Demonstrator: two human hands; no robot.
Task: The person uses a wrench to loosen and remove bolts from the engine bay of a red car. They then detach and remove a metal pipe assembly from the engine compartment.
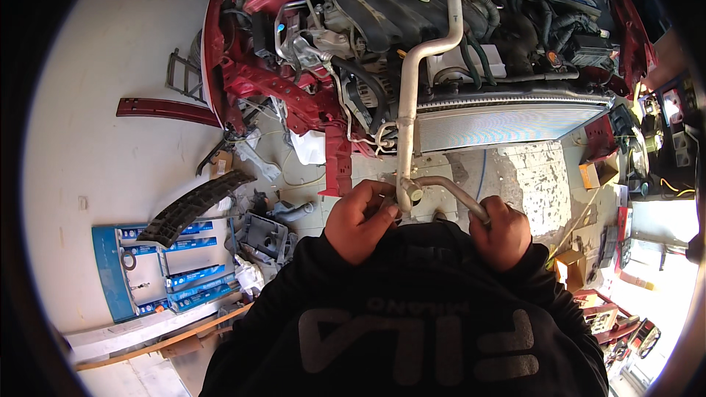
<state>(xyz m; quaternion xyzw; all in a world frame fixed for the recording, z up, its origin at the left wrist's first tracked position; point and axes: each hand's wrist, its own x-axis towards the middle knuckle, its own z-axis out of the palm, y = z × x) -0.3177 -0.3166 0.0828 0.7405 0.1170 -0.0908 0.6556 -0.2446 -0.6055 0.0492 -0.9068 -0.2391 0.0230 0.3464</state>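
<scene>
A long, bent metal pipe (406, 106) reaches from my hands up over the engine bay of a red car. My left hand (362, 222) pinches its near end, beside a round fitting. From that fitting a thinner side branch (450, 188) curves off to the right. My right hand (501, 232) is closed around the tip of this branch. The radiator (507, 125) lies beyond my hands at the car's open front. Beneath the pipe sits the black ribbed engine cover (379, 0).
A red body frame rail (337, 158) juts toward me on the left. On the floor at left lie a black curved plastic strip (193, 207) and a blue-edged rack (110, 276) with blue boxes. Cardboard boxes (571, 270) and loose parts stand at right.
</scene>
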